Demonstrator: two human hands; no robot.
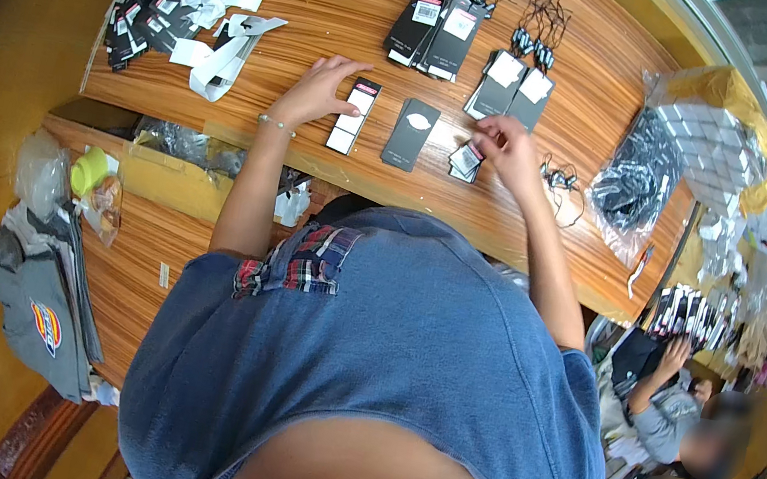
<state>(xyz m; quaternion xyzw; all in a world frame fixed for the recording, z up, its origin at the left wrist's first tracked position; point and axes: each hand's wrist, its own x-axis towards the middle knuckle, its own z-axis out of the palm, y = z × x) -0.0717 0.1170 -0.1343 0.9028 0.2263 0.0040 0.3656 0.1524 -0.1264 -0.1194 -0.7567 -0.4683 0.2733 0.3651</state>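
Note:
My left hand [316, 94] has its fingers spread around a narrow black-and-white label strip [345, 129], thumb at the strip's edge. Right of it a dark grey hang tag [408, 140] with a white oval mark lies flat. My right hand [515, 157] pinches at the upper edge of a small pile of white and dark tags [464, 162]; its fingertips partly cover the pile. Beyond, two groups of black hang tags with white stickers, a larger stack [427, 39] and a smaller stack [510, 88], have black strings spreading from their far ends.
Loose black labels [139, 31] and curled white paper strips [222, 65] lie at the left. Black cords [565, 184], a plastic bag of black strings [640, 176] and an orange-and-white cutter [640, 270] lie at the right. Another person's hand [673, 357] handles labels nearby.

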